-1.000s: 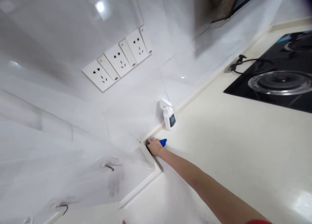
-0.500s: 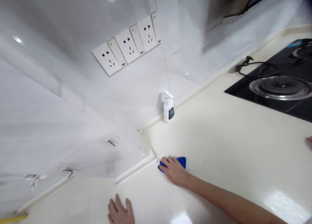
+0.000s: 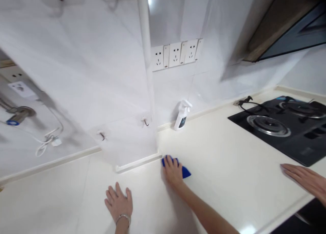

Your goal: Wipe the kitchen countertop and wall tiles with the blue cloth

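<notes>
My left hand (image 3: 118,201), with a bracelet (image 3: 123,219) at the wrist, lies flat on the white countertop (image 3: 142,193), fingers spread and holding nothing. Under my right hand (image 3: 173,171) is a blue cloth (image 3: 186,173), gripped by the fingers and pressed to the counter by the foot of the projecting wall corner. Part of the cloth is covered by that hand. Behind it, a white spray bottle (image 3: 180,120) with a dark label stands against the backsplash.
At the right edge, another person's hand (image 3: 303,179) rests on the counter. A black gas hob (image 3: 275,139) sits beyond it. Sockets (image 3: 175,54) and hooks (image 3: 145,121) are on the tiled walls. A tap (image 3: 21,115) and a white cable (image 3: 48,139) show at the left.
The view has turned and widened to the left. My right hand has slid the cloth up against the wall's foot. The other person's hand has come further into view.
</notes>
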{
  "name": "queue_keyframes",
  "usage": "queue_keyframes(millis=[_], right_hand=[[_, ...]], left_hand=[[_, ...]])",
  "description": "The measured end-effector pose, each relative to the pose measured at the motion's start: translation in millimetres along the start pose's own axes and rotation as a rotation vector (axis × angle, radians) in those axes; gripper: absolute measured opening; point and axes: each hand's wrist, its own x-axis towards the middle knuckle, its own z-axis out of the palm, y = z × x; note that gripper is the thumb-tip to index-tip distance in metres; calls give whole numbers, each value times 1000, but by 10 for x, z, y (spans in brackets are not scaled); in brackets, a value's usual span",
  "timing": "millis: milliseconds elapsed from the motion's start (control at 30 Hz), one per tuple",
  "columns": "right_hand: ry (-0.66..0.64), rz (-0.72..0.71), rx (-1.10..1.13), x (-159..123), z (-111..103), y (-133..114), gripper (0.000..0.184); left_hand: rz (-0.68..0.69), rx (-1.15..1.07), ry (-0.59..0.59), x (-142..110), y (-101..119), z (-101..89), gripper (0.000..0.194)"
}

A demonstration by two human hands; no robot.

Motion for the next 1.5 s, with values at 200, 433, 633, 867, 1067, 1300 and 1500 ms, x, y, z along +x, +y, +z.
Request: queue_keyframes(millis=[200,433,633,867,1067,1300,1500], right_hand=[[17,-296,362,-643,201,-543,47],[62,250,547,-682,142,-262,51],[-14,325,722,-1002,234,-633,52],[16,301,951,-1320,-37,-697,42],[200,279,947,-1374,-467,-525,39],[184,253,424,-1389,-702,-117,48],[201,84,203,-1454,-57,-711,62]], left_hand=[[15,-70,11,13,-71,44,67],[154,-166,-119,-200,-48,58,58],[423,-497,-360,-667,232,110,56],[339,-1052,-675,-672,43,-104,56],[463,-1132,-606,-476,96,-701,48],[577,-816,-730,-457,279,-722,58],[579,-711,-556,-131,-182,-337,63]])
